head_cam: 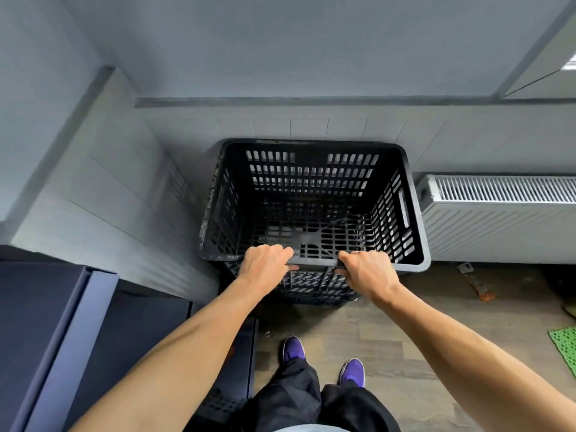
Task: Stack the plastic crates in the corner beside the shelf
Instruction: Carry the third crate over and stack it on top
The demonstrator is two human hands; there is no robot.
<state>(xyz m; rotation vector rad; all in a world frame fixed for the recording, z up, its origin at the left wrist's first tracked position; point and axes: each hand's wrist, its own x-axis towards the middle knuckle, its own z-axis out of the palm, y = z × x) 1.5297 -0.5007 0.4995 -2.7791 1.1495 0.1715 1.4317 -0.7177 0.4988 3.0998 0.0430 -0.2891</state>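
Observation:
A black slotted plastic crate (pixel 314 182) stands against the grey wall, its open top facing me. It sits on top of another black crate (pixel 314 288), of which only part of the near wall shows below the rim. My left hand (pixel 265 263) grips the near rim of the top crate, left of its middle. My right hand (pixel 367 269) grips the same rim to the right, fingers curled over the edge. The crate holds nothing.
A dark blue metal shelf (pixel 78 322) stands at the left, next to a grey wall corner. A white radiator (pixel 498 213) hangs on the wall right of the crates. A green mat (pixel 564 344) and an orange-tipped tool (pixel 477 283) lie on the wooden floor.

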